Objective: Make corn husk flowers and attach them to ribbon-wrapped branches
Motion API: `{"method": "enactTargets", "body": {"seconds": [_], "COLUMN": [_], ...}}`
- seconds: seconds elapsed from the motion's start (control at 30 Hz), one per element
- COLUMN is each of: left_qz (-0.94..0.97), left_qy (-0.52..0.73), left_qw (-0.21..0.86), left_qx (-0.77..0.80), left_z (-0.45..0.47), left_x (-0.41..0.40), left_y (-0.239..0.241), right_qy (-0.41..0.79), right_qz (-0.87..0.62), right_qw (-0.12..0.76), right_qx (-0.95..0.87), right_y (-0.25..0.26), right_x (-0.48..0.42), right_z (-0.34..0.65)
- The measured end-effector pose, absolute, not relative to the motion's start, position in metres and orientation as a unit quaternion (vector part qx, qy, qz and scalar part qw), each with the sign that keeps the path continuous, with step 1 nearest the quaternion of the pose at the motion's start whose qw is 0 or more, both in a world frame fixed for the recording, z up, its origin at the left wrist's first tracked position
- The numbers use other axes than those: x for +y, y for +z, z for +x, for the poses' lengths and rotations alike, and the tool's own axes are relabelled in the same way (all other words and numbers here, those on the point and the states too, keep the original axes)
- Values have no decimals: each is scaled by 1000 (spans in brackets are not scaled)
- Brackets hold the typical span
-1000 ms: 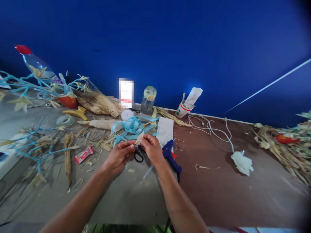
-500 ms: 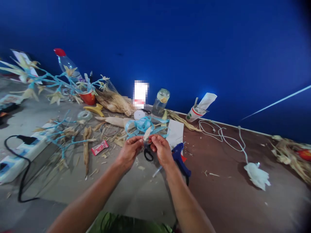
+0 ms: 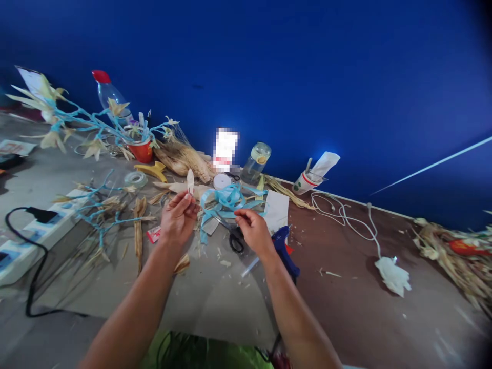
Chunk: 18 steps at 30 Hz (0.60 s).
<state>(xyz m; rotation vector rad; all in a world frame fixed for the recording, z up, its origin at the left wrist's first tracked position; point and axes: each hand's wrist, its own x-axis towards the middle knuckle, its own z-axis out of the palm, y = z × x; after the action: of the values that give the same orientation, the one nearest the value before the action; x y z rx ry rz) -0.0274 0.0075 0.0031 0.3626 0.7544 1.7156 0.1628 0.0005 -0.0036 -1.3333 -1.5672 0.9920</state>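
My left hand (image 3: 179,212) pinches a small pale petal-shaped piece of dried corn husk (image 3: 190,181), pointing upward. My right hand (image 3: 253,230) is apart from it, fingers curled together beside the light-blue ribbon (image 3: 230,196); whether anything sits between those fingertips is hidden. Below and left of the right fingers lie scissors (image 3: 236,243) with black handles. A blue glue gun (image 3: 282,246) rests just right of the right wrist. Behind the left hand, a larger dried husk (image 3: 165,186) is partly covered.
Blue-wrapped branches with husk flowers stand in a red cup (image 3: 141,151) at the left, and another blue branch (image 3: 100,220) lies nearer. A power strip (image 3: 34,241), tape roll (image 3: 135,179), glass jar (image 3: 257,161), paper cup (image 3: 305,182) and white cable (image 3: 346,218) surround the work area.
My hands have separated: the left moved left and up with the husk petal, while the right stayed near the ribbon. The scissors and ribbon now show more fully between them.
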Motion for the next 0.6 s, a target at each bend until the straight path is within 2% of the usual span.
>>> {"method": "enactTargets", "body": {"seconds": [0.27, 0.6], "left_qz": [169, 167], "left_qy": [728, 729], "left_qw": [583, 590], "left_qx": [318, 306], "left_z": [-23, -23], "left_x": [6, 9], "left_y": [-1, -6], "right_qy": [234, 98], "right_qz": [-553, -579], "right_qw": [166, 49], "right_qx": [-783, -808], "right_y": [-1, -4], "right_x": [0, -10], "right_z": [149, 161]}}
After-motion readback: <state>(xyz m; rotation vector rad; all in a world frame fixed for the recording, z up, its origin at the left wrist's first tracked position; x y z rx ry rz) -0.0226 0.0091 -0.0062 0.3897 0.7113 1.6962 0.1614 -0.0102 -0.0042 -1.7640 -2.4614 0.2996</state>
